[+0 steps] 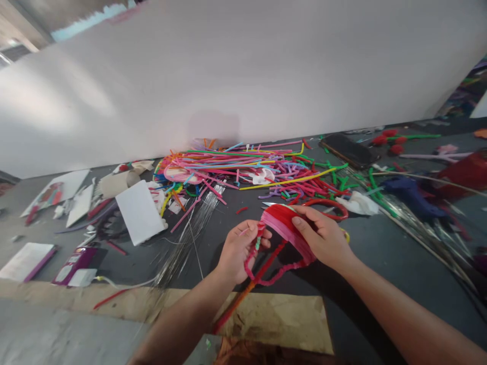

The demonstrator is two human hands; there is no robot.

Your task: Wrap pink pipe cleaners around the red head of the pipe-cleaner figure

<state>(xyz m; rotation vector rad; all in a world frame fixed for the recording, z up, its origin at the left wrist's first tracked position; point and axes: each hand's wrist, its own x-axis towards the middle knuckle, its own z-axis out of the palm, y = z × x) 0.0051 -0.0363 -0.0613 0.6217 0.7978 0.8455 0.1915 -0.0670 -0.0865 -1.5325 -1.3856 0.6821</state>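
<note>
Between my hands is a red and pink pipe-cleaner piece [283,223], its strands laid side by side in a curved band. My right hand [323,230] grips the band's right side, thumb on top. At its left end, my left hand [243,243] pinches the edge, with a short pink tip showing by the thumb. A twisted pink loop [276,279] hangs below the band, with a pale green bit near my left fingers. A red-orange pipe cleaner [243,294] slants down from it toward the table edge. Red-handled scissors [335,205] lie just behind my right hand.
A pile of coloured pipe cleaners [243,165] lies against the white board [243,66]. Thin metal wires [194,228] are spread left of my hands. Further left are a white card [140,213] and a purple box [74,266]. At right are a phone [348,149] and a blue glue gun [413,195].
</note>
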